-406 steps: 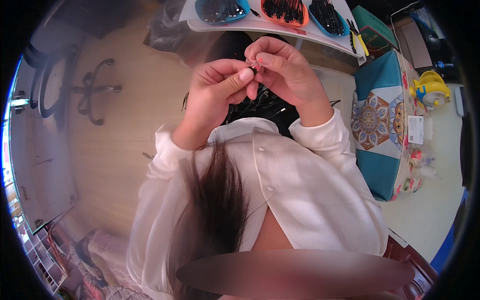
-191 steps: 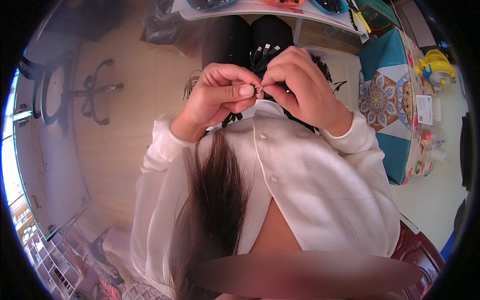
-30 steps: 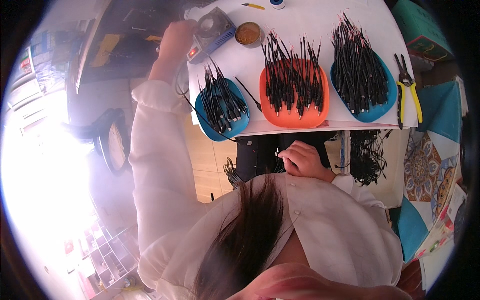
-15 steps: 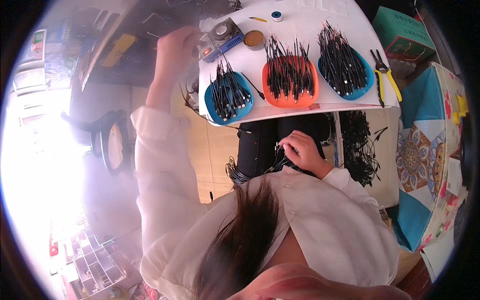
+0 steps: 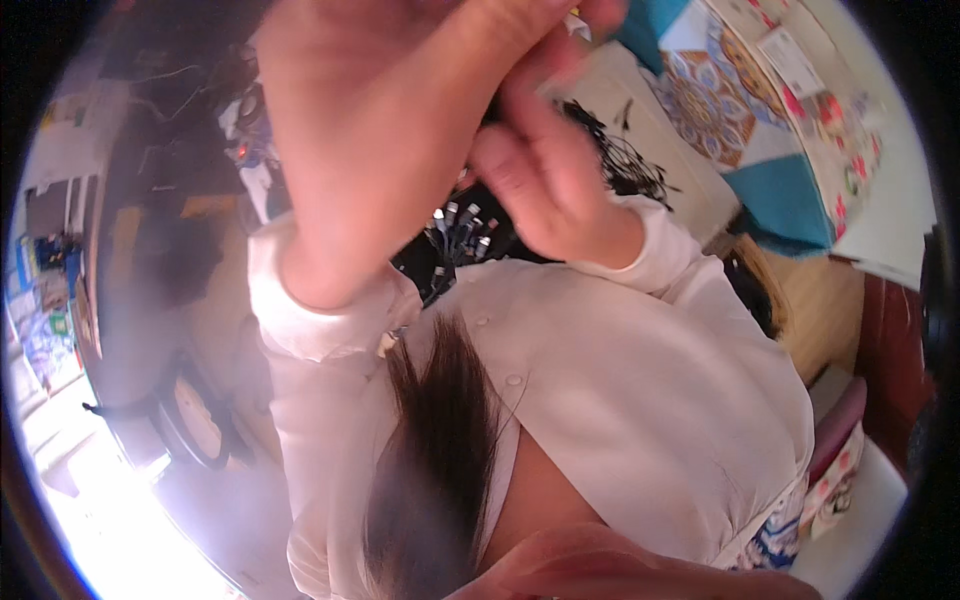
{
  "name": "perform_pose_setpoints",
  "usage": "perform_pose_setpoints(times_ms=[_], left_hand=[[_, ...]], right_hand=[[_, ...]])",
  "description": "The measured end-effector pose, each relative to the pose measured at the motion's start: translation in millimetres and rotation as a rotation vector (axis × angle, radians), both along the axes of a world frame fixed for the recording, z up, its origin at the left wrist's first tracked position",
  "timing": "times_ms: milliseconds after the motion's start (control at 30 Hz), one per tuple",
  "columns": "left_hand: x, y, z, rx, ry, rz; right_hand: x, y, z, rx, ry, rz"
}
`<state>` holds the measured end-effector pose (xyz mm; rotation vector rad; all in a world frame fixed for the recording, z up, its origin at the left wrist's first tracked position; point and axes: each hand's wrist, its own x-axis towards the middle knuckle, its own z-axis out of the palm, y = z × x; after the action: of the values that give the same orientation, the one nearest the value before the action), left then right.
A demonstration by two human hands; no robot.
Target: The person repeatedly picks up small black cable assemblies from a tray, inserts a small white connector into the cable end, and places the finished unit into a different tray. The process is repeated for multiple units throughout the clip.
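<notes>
My left hand [image 5: 390, 110] is raised large and close across the top of the picture. It is blurred, and its fingers run out past the upper edge. Behind it, partly covered, my right hand [image 5: 555, 185] is close to it with curled fingers. Whatever these fingers may hold is hidden; I cannot tell whether the two hands touch. Below and between my wrists, a bunch of black cables [image 5: 455, 240] with silver metal plug ends lies on my lap.
More black cables [image 5: 625, 165] lie in a pale box [image 5: 685, 160] at the right. Beyond it is a teal and white patterned cloth [image 5: 720, 100]. A dark surface [image 5: 160, 150] stretches along the left, with a round-framed object [image 5: 195, 415] below it.
My view has swung, so the table with its trays has left the picture. My left hand has come from the stove-like device to close in front; my right hand has risen from my lap.
</notes>
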<state>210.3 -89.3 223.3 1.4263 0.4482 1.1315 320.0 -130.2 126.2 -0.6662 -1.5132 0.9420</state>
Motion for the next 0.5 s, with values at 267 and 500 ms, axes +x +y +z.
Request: perform_pose_setpoints(times_ms=[267, 500], left_hand=[[-57, 12, -72, -0.105, 0.295, 0.14], [-172, -60, -170, -0.61, 0.526, 0.403]], right_hand=[[162, -24, 1, -0.332, 0.018, -0.48], [226, 69, -245, -0.777, -0.83, -0.247]])
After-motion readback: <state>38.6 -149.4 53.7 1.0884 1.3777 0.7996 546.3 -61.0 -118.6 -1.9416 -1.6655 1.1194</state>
